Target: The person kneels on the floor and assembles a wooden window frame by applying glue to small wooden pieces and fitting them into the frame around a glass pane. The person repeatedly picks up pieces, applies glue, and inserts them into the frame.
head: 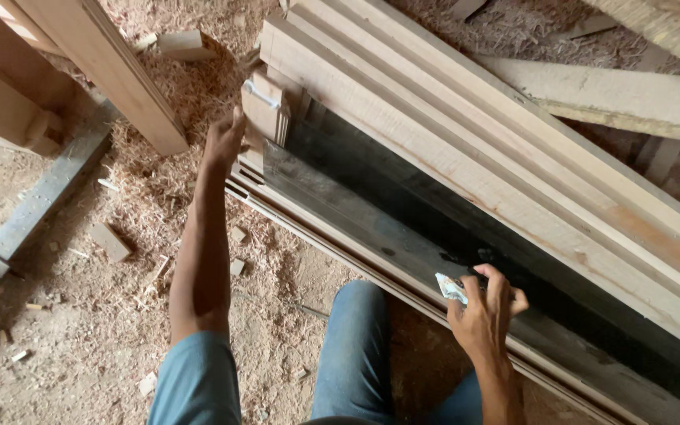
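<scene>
The left hand [224, 140] reaches out toward eleven o'clock, fingers spread flat against the end of the long black-coated wooden board [403, 212], just below a small pale wood block [265, 110] with a metal pin; its grip is apart, clamped on nothing. The right hand [483, 307], at five o'clock, has its grip together on a small folded pale rag [450, 287] pressed to the board's dark face. The board leans among pale planed timber planks [513, 149], running from eleven to four o'clock. Most of its visible face looks already dark; the planks stay bare. Sawdust floor [120, 315] lies beneath.
</scene>
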